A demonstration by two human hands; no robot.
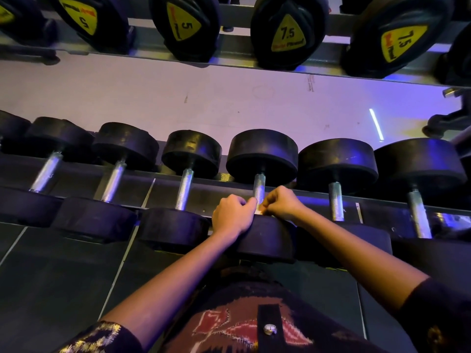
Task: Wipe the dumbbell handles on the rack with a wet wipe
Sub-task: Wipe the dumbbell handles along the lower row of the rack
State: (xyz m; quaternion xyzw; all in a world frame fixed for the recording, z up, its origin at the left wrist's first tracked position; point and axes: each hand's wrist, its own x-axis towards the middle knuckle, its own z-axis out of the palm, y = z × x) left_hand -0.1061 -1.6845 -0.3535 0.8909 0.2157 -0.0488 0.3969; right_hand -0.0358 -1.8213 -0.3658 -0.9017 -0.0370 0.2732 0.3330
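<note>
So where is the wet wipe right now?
In the head view, centre: the wet wipe is pinched between both hands around the near end of the fourth lower-row dumbbell handle.

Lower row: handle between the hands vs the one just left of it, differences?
The handle between the hands is half hidden: left hand and right hand pinch a pale wipe around its lower end. The handle to its left is bare and untouched. Both are knurled metal.

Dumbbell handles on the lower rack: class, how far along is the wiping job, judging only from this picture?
Done: nothing shows which handles are already wiped. In hand: the left hand and right hand pinch a pale wipe around the near end of the middle handle. Left: the rest of that handle, and possibly its neighbours, such as the handle to its right.
</note>
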